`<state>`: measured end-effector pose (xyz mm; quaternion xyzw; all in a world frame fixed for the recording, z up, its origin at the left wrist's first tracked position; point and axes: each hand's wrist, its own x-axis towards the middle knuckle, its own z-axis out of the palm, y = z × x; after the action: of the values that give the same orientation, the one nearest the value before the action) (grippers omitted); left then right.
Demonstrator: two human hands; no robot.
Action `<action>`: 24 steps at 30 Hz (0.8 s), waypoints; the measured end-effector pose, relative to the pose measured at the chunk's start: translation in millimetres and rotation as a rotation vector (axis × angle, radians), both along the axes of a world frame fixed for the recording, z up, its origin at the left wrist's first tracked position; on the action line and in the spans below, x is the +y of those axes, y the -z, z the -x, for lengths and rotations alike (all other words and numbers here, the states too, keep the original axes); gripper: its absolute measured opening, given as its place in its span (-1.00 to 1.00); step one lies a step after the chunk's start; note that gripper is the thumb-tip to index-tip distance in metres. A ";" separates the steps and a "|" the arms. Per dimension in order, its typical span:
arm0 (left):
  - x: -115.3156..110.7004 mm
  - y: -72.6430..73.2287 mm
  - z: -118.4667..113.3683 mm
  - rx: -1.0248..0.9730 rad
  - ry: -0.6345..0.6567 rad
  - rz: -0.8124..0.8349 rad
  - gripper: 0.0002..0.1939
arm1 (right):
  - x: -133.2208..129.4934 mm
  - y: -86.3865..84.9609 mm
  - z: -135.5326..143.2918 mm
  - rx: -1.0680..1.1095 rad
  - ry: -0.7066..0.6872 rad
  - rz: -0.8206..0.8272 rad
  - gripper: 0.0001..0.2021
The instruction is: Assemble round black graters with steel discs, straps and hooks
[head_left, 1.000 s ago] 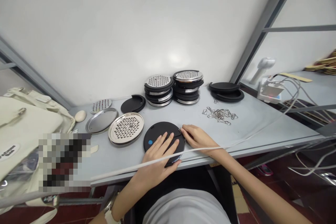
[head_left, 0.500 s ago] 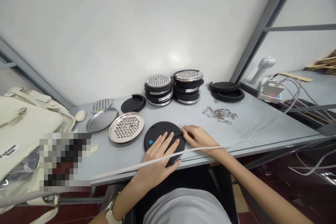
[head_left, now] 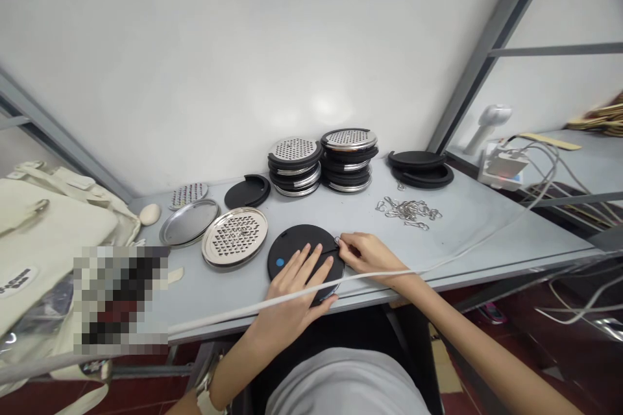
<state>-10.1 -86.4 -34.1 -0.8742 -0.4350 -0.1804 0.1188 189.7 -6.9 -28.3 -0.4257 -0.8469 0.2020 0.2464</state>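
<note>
My left hand (head_left: 296, 292) lies across a black round grater holder (head_left: 296, 240) at the table's front edge. Its fingers are stretched flat over the top, and the thumb reaches the near rim. A blue dot sticker (head_left: 280, 262) marks the holder's left side. With fingertips closed in a pinch, my right hand (head_left: 367, 253) has a small metal wire hook (head_left: 337, 240) at the holder's right edge. Most of the hook is hidden by the fingers. Beyond this hand lies a loose pile of metal wire hooks (head_left: 411, 210).
Left are a coarse grater disc (head_left: 233, 243), a plain metal disc (head_left: 182, 225) and a black holder (head_left: 243, 193). Two stacks of graters (head_left: 294, 150) stand by the wall, black holders (head_left: 418, 162) further right. A white cable (head_left: 467, 248) crosses before my arms. A bag (head_left: 58, 214) sits left.
Almost nothing differs. Both hands stay where they were on the black holder, with the right fingertips still at its edge.
</note>
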 end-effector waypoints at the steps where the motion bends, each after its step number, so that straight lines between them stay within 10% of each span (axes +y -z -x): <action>1: 0.0 0.0 -0.1 -0.002 0.002 -0.003 -0.42 | 0.2 0.4 -0.1 -0.001 0.001 0.000 -0.74; 24: 2.3 -1.2 1.7 -0.016 -0.004 0.053 -0.43 | -1.2 4.3 -1.0 -0.007 0.021 0.007 -0.71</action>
<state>-11.7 -84.1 -32.9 -0.8746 -0.4423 -0.1755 0.0925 190.7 -8.1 -32.7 -0.4362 -0.8424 0.2010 0.2442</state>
